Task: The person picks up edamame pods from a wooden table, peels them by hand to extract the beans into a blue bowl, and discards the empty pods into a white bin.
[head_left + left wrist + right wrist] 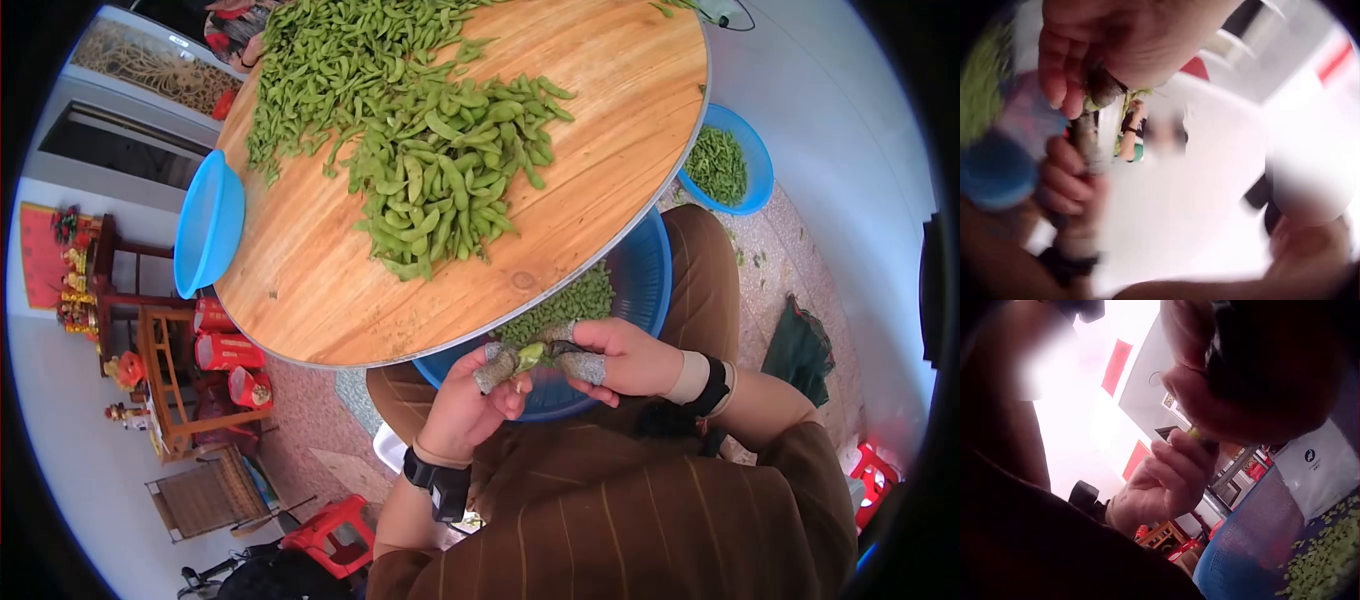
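Note:
In the head view my left hand (465,405) and right hand (635,360) meet at the table's near edge. Between their fingertips they pinch a green edamame pod (530,355). Grey wraps cover the thumbs and some fingers. Below the hands, a blue basin (655,275) sits at my lap, with shelled green beans (570,305) in it. Seen from the right wrist, a bit of the pod (1194,434) shows at the left hand's fingertips, the rest hidden by fingers. A large heap of unshelled pods (440,170) lies on the round wooden table (610,80).
An upright blue basin (210,225) leans at the table's left edge. On the floor to the right stands another blue basin (760,175) filled with green pods. A red stool (335,535) is behind at lower left. Another person's arm (1129,140) appears in the left wrist view.

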